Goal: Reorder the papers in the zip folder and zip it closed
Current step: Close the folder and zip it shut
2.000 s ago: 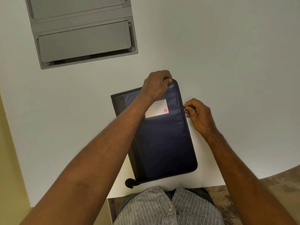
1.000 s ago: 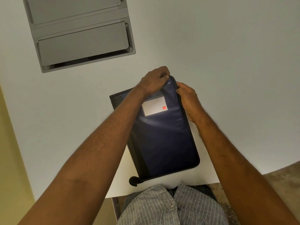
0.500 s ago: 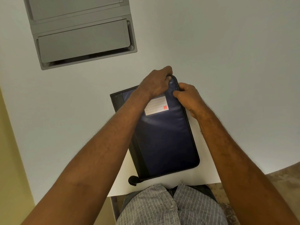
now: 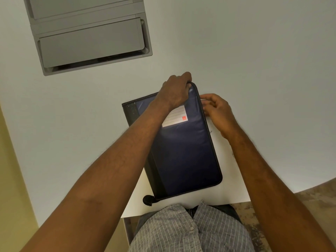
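A dark blue zip folder (image 4: 183, 153) with a black spine and a white label lies closed on the white table (image 4: 254, 70) in front of me. My left hand (image 4: 175, 90) grips its far right corner, fingers curled over the top edge. My right hand (image 4: 217, 108) sits at the folder's right edge near that corner, fingers and thumb pinched together at the zip line. The zip puller itself is hidden by the fingers. No papers show outside the folder.
A grey drawer unit (image 4: 91, 33) stands at the back left of the table. The table's near edge runs just below the folder, with my striped shirt (image 4: 189, 230) under it. A yellow wall (image 4: 11, 179) borders the left side.
My right hand went up the folder's right edge to the far corner, then came back down a little along that edge. My left hand has kept its grip on the far corner.
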Demonstrator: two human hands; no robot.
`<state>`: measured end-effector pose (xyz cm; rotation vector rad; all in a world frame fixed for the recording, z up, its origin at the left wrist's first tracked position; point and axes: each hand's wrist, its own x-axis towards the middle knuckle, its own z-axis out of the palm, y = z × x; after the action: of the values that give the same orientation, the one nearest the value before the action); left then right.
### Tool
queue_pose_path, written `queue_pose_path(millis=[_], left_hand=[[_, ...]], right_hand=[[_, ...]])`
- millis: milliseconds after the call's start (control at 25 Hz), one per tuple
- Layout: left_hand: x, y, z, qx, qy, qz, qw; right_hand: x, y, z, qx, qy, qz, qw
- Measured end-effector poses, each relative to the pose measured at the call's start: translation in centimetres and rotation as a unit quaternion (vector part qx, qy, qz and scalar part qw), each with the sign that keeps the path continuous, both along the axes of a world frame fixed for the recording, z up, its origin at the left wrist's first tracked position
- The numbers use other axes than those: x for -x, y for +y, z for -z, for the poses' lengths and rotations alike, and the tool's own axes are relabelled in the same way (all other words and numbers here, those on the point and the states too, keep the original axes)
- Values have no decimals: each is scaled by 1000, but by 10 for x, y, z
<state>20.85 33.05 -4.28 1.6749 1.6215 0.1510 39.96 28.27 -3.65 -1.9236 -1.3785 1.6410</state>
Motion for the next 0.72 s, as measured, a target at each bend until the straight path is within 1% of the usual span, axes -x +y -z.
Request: queue_pose_path(millis=[40,120,160,240,360,520,720], left_hand=[[-3,-1,1,-14,28,-2,1000],[-10,-5,5,-38,77,-10,996],[-13,-8,6,-44,89,-19,995],[-18,-13,9,-41,82,-48,995],[-20,-19,12,-34,55,-85,994],[-22,-18,13,-37,46,-114,992],[-25,-15,13,-30,36,-139,989]], right_hand=[[-10,-8,4,-27,-33,-31,999],[-29,-30,11,-78,-109,-124,983],[-37,-42,15,-97,-136,-161,973],[-48,-61,22,-116,-160,-199,960],[-57,-74,29,-130,-159,-215,955],[-70,-82,31,-138,-160,-233,949],[-77,-92,35,-177,-113,-190,959]])
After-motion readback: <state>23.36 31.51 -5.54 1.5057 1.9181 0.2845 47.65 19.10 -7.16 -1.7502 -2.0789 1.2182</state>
